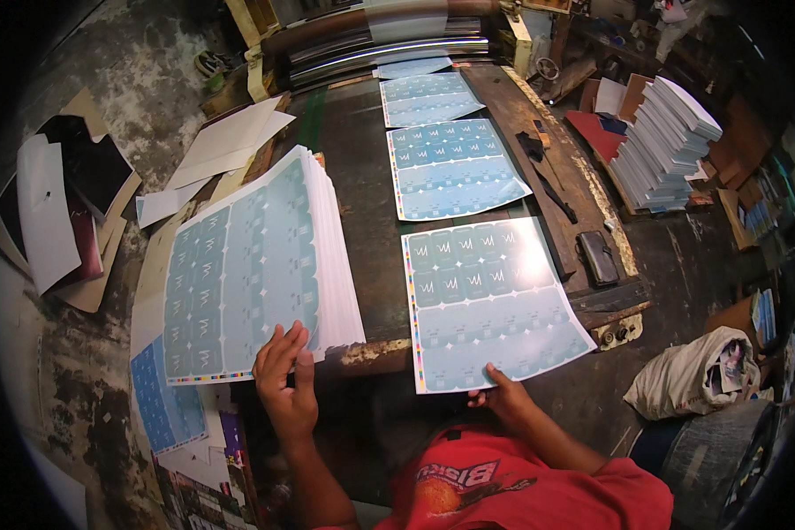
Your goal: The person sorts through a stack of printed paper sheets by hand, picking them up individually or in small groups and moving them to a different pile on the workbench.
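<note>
My right hand (502,396) pinches the near edge of a glossy blue-green printed sheet (495,305), thumb on top and fingers underneath. That sheet lies over the front end of a long dark machine bed (349,150). At the lower right corner of a tall stack of similar printed sheets (243,274) is my left hand (287,362), raised with its fingers extended and the thumb apart. Nothing shows in it; whether its fingertips touch the stack I cannot tell. Farther along the bed lie another printed sheet (455,168) and a third one (426,97), in line toward the rollers.
Rollers (389,53) span the bed's far end. A dark wallet-like case (598,258) rests on its right edge. To the right stand a tall stack of white paper (667,146) and a pale sack (693,375). Loose sheets and boards (57,203) lie at far left.
</note>
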### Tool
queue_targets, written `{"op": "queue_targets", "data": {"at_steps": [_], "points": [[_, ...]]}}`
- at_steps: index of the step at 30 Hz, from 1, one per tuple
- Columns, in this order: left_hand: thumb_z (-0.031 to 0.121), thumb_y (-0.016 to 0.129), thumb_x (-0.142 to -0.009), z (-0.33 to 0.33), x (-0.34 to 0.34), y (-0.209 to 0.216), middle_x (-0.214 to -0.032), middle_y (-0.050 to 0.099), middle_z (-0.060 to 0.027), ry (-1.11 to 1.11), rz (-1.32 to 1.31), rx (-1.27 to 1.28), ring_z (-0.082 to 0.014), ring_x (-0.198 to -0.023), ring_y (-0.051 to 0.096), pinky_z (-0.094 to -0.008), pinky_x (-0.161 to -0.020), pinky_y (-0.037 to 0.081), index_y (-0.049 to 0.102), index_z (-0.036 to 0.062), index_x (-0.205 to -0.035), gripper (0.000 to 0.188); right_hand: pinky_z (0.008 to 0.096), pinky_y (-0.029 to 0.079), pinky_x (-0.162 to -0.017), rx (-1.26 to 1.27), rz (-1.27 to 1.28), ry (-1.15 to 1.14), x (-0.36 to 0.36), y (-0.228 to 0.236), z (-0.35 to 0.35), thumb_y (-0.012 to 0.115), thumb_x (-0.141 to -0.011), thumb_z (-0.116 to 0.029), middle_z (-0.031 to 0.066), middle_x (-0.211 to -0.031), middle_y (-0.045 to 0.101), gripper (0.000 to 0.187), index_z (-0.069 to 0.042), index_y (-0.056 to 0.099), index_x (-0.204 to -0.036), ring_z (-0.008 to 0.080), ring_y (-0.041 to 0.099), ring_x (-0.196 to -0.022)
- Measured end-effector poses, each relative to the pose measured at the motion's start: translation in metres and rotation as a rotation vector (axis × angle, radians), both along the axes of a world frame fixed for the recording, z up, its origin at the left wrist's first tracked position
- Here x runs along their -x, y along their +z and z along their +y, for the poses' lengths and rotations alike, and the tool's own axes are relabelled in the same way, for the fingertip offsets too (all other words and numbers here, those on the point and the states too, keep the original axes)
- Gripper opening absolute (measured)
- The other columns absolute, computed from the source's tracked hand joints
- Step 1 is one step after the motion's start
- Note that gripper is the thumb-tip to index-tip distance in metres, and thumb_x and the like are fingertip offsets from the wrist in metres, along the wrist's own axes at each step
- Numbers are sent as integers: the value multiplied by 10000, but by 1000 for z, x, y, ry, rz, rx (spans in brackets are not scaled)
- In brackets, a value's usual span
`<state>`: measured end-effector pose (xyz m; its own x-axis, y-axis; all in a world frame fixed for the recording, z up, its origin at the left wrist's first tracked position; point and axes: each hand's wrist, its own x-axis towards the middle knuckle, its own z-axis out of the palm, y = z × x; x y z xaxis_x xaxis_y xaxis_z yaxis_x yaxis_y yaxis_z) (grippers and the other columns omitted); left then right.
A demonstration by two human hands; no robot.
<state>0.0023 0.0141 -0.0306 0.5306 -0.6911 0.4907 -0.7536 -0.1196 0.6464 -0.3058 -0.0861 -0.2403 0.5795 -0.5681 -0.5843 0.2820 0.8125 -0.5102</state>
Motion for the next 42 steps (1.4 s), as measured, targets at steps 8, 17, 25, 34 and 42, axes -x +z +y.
{"op": "queue_targets", "data": {"at_steps": [8, 17, 25, 34, 42], "points": [[251, 507, -1032, -7, -2, -1, -1120, 699, -142, 234, 572, 304, -250, -1086, 615, -363, -991, 428, 678, -56, -1108, 359, 459, 549, -789, 63, -15, -120, -23, -9, -52, 442, -993, -560, 159, -837, 657, 606, 14, 529, -1167, 204, 612, -654], [232, 548, -977, 12, 21, 18, -1059, 729, -40, -274, -92, 23, -267, -1102, 644, -498, -1073, 318, 730, 128, -985, 210, 475, 550, -809, 44, 100, -321, -51, 37, -41, 424, -970, -612, 158, -1196, 600, 678, -87, 393, -1397, 251, 626, -839], [480, 655, -871, 19, 54, 15, -1159, 713, -17, -635, -199, -147, -312, -1288, 542, -586, -1175, 134, 763, 196, -1019, 338, 396, 566, -627, 275, -165, 41, -17, 107, -31, 644, -916, -240, 136, -955, 642, 433, 30, 505, -1225, 234, 659, -814], [400, 660, -909, 9, -3, -4, -1358, 585, -157, 24, -368, -140, -358, -1344, 470, -500, -1126, 308, 607, 30, -1286, 530, 366, 520, -778, 7, -13, 99, 34, 1, 12, 536, -990, -289, 157, -865, 649, 356, 28, 538, -1153, 256, 642, -787], [331, 493, -1020, -1, -2, -21, -1182, 693, -145, 88, -243, 40, -344, -1209, 578, -459, -1054, 371, 713, -4, -1096, 407, 359, 509, -833, 15, 37, 137, 60, 19, 73, 488, -1026, -331, 196, -1022, 672, 430, 39, 506, -1244, 246, 656, -916]]}}
